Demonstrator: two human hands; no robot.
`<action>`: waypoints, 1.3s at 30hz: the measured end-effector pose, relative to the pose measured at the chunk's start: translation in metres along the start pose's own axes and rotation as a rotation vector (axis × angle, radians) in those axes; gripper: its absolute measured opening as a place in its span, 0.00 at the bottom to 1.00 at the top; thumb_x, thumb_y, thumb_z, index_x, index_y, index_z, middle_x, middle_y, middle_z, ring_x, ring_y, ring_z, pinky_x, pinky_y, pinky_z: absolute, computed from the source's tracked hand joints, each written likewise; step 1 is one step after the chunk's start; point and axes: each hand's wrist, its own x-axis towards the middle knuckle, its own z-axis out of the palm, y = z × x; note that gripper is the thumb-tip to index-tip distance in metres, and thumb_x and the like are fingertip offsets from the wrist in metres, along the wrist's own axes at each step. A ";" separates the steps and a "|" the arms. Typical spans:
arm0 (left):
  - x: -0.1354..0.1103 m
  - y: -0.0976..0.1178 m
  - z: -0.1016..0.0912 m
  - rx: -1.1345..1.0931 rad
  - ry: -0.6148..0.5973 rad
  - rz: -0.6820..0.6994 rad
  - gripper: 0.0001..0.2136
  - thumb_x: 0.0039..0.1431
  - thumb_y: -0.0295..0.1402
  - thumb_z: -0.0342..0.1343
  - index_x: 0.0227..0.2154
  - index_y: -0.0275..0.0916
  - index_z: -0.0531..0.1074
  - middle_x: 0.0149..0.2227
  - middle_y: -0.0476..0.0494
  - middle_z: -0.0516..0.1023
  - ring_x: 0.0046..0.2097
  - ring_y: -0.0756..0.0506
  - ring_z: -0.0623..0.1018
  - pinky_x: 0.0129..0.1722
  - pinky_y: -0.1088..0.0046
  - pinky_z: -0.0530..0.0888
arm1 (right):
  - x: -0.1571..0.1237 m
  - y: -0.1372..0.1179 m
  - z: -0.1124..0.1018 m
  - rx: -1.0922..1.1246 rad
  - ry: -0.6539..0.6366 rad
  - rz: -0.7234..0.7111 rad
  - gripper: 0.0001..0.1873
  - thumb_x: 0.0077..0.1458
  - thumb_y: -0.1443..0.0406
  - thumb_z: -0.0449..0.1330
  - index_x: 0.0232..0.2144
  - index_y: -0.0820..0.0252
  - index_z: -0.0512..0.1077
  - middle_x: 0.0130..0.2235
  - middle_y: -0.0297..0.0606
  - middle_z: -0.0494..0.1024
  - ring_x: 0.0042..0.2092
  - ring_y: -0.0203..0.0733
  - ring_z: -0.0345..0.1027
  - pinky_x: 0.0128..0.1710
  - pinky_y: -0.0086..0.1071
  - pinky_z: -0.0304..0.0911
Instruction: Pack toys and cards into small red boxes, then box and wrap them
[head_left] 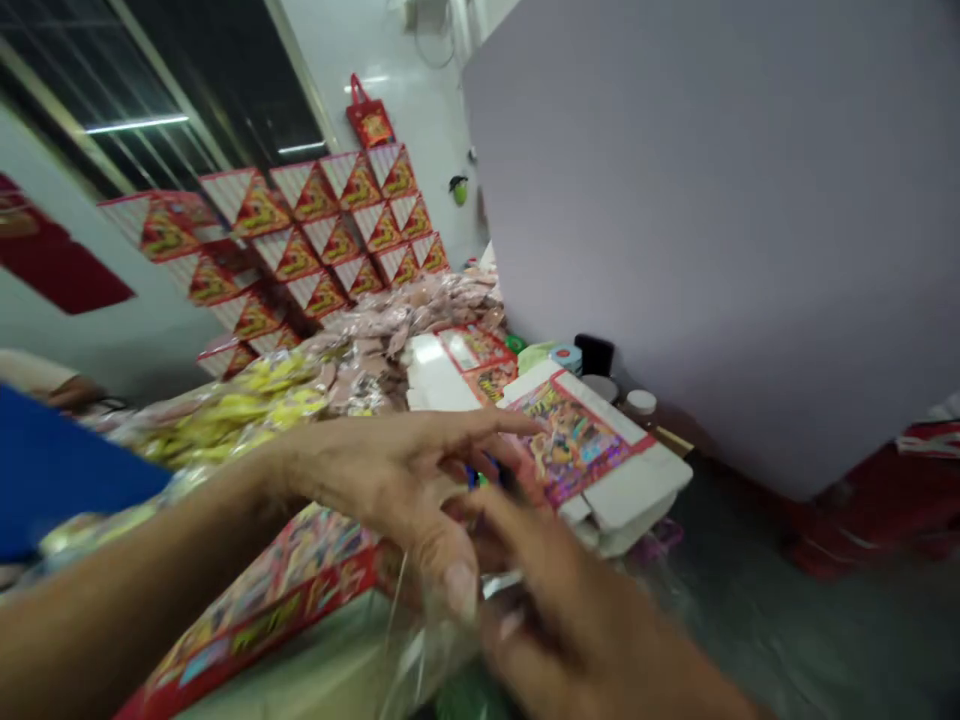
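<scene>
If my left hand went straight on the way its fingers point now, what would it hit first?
Probably the printed carton lying just past the fingertips of your left hand. Depth is unclear, though, so it might pass above it.

The table [677, 438] is mostly covered, and a small strip of its edge is seen at the right. Yellow packets [244, 407] and pinkish packets [375, 345] are heaped together on it. Beside them printed cartons [577, 440] are laid overlapping. Near these, a blue round item [566, 356] and a white-lidded jar [641, 404] are placed.
</scene>
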 end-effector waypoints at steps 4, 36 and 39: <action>-0.070 -0.024 0.036 -0.153 0.036 -0.068 0.26 0.44 0.39 0.71 0.49 0.45 0.77 0.38 0.43 0.83 0.36 0.41 0.80 0.35 0.68 0.76 | 0.020 -0.024 -0.003 -0.186 0.097 -0.032 0.16 0.53 0.71 0.57 0.44 0.57 0.62 0.35 0.33 0.74 0.33 0.39 0.67 0.32 0.32 0.60; -0.187 -0.170 0.081 -0.435 1.336 0.198 0.13 0.57 0.45 0.63 0.32 0.38 0.78 0.28 0.48 0.78 0.28 0.50 0.74 0.30 0.72 0.75 | 0.112 -0.044 0.096 -0.494 -0.199 -0.012 0.11 0.60 0.59 0.61 0.41 0.59 0.71 0.28 0.32 0.71 0.29 0.38 0.62 0.29 0.32 0.55; -0.191 -0.181 0.069 -0.530 1.481 0.260 0.14 0.54 0.44 0.66 0.34 0.39 0.78 0.28 0.50 0.77 0.28 0.51 0.75 0.29 0.74 0.75 | 0.106 -0.011 0.088 -0.202 -0.173 0.124 0.16 0.57 0.51 0.64 0.32 0.57 0.70 0.29 0.34 0.72 0.31 0.39 0.64 0.31 0.33 0.60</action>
